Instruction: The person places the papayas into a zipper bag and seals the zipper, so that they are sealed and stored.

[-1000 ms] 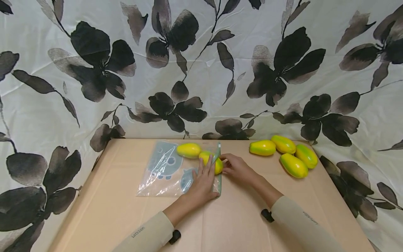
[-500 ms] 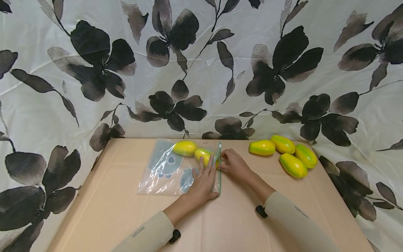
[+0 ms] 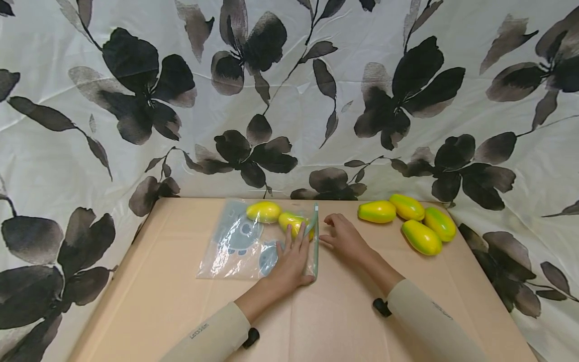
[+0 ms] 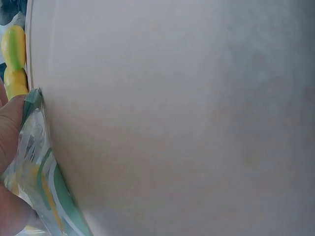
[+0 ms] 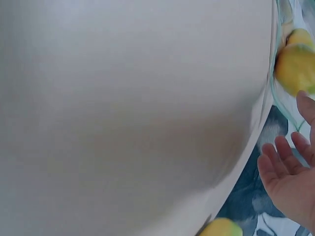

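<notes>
A clear zip bag (image 3: 244, 251) with pale blue printing lies flat with its green-edged mouth toward the right. Inside it are two yellow-green mango-like fruits, the left fruit (image 3: 264, 212) and the right fruit (image 3: 293, 224), which lies partly behind fingers. My left hand (image 3: 291, 264) rests on the bag by the mouth, fingers extended, and the upper edge is raised at the fingertips. In the left wrist view, the bag's green edge (image 4: 32, 101) touches a fingertip. My right hand (image 3: 346, 240) is just right of the mouth, fingers loosely bent, holding nothing.
Several more of these fruits (image 3: 421, 238) sit grouped at the table's far right corner. The light brown table (image 3: 344, 322) ends at the back against a floral curtain (image 3: 316, 115).
The two fruits in the bag have shifted left, deeper inside. My right hand has let go of the right fruit and drawn back from the mouth. The left hand stays in place.
</notes>
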{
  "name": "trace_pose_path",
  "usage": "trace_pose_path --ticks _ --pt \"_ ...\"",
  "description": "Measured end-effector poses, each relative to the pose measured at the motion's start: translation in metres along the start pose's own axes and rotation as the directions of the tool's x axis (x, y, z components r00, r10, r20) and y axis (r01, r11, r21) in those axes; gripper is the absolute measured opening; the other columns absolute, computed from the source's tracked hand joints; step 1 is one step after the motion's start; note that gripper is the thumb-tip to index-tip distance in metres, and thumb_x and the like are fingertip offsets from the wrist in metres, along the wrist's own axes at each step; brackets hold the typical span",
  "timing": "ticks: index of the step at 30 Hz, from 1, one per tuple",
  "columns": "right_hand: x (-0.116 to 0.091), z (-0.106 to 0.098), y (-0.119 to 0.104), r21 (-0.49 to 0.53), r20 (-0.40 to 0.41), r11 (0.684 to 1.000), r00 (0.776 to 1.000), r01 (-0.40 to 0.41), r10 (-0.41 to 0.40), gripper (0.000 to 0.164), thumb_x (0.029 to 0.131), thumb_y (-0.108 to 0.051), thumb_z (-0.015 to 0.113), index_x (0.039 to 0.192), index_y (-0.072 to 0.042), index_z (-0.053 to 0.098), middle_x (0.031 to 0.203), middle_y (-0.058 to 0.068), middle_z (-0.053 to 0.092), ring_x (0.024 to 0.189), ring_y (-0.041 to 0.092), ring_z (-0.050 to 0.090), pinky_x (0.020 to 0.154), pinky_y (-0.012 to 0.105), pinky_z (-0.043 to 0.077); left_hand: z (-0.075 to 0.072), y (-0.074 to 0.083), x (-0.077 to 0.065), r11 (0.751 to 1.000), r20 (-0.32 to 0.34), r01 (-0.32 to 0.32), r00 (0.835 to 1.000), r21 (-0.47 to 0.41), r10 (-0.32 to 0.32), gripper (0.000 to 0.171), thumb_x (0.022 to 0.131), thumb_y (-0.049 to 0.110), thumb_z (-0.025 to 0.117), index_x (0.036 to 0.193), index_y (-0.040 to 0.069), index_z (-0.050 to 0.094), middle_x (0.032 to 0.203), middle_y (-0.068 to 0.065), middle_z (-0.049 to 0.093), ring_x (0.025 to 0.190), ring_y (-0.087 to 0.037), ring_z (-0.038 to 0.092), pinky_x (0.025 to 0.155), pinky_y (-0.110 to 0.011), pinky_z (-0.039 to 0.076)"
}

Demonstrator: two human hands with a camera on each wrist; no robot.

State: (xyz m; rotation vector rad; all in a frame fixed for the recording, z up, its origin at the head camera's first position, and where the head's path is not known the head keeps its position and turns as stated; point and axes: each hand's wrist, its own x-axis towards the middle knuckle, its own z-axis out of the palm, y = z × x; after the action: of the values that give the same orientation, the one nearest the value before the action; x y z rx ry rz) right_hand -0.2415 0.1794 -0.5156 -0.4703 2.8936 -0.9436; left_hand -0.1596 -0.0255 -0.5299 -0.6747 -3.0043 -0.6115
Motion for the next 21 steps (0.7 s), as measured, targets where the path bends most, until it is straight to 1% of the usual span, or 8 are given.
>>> trace_pose_path --ticks 6,8,11,15,18,21 --pt "-0.015 -0.025 0.011 0.028 -0.009 0.999 1.000 -0.014 0.015 0.056 0.093 -0.030 0.078 0.137 -0.004 0.055 0.138 0.018 0.059 0.131 0.037 0.055 0.113 0.056 0.044 -0.002 0.001 0.000 1.000 0.005 0.003 1.000 -0.015 -0.003 0.125 0.073 0.040 0.093 0.165 0.005 0.015 0.175 -0.011 -0.007 0.157 -0.049 -0.009 0.108 -0.083 0.025" --pt "-0.020 -0.035 0.016 0.027 -0.021 1.000 1.000 -0.012 0.012 0.058 0.093 -0.028 0.078 0.140 -0.004 0.054 0.142 0.019 0.058 0.136 0.039 0.052 0.115 0.058 0.041 -0.002 0.001 0.001 1.000 0.006 0.005 1.000 -0.024 -0.005 0.124 0.073 0.040 0.093 0.165 0.005 0.016 0.175 -0.011 -0.007 0.157 -0.048 -0.009 0.109 -0.083 0.024" --pt "-0.028 -0.051 0.024 0.014 -0.024 1.000 1.000 -0.007 0.007 0.065 0.094 -0.032 0.077 0.146 -0.005 0.050 0.149 0.019 0.053 0.142 0.041 0.045 0.117 0.061 0.036 -0.001 0.001 0.002 0.999 0.003 0.007 1.000 -0.033 -0.007 0.124 0.074 0.039 0.093 0.165 0.005 0.016 0.175 -0.010 -0.007 0.157 -0.048 -0.009 0.109 -0.083 0.023" --pt "-0.040 -0.070 0.040 -0.008 -0.035 1.000 0.999 0.002 -0.002 0.074 0.092 -0.037 0.078 0.152 -0.006 0.046 0.155 0.020 0.047 0.146 0.043 0.040 0.118 0.064 0.032 -0.001 0.001 0.003 0.999 0.003 0.012 1.000 -0.033 -0.012 0.125 0.074 0.040 0.093 0.165 0.005 0.015 0.175 -0.010 -0.009 0.157 -0.048 -0.010 0.110 -0.082 0.022" --pt "-0.047 -0.081 0.055 -0.031 -0.071 0.999 0.997 0.014 -0.016 0.077 0.090 -0.034 0.080 0.151 -0.003 0.046 0.154 0.023 0.048 0.143 0.045 0.042 0.117 0.065 0.033 -0.002 0.001 0.004 0.999 0.003 0.015 1.000 -0.036 -0.015 0.125 0.074 0.039 0.093 0.165 0.005 0.014 0.175 -0.010 -0.008 0.157 -0.048 -0.009 0.110 -0.082 0.021" --pt "-0.054 -0.094 0.071 -0.059 -0.108 0.998 0.994 0.009 -0.015 0.077 0.090 -0.031 0.081 0.150 -0.001 0.045 0.152 0.026 0.047 0.140 0.047 0.043 0.114 0.067 0.035 -0.002 0.000 0.005 0.999 0.002 0.013 1.000 -0.038 -0.013 0.126 0.074 0.039 0.093 0.165 0.005 0.013 0.175 -0.010 -0.008 0.157 -0.048 -0.010 0.110 -0.082 0.020"
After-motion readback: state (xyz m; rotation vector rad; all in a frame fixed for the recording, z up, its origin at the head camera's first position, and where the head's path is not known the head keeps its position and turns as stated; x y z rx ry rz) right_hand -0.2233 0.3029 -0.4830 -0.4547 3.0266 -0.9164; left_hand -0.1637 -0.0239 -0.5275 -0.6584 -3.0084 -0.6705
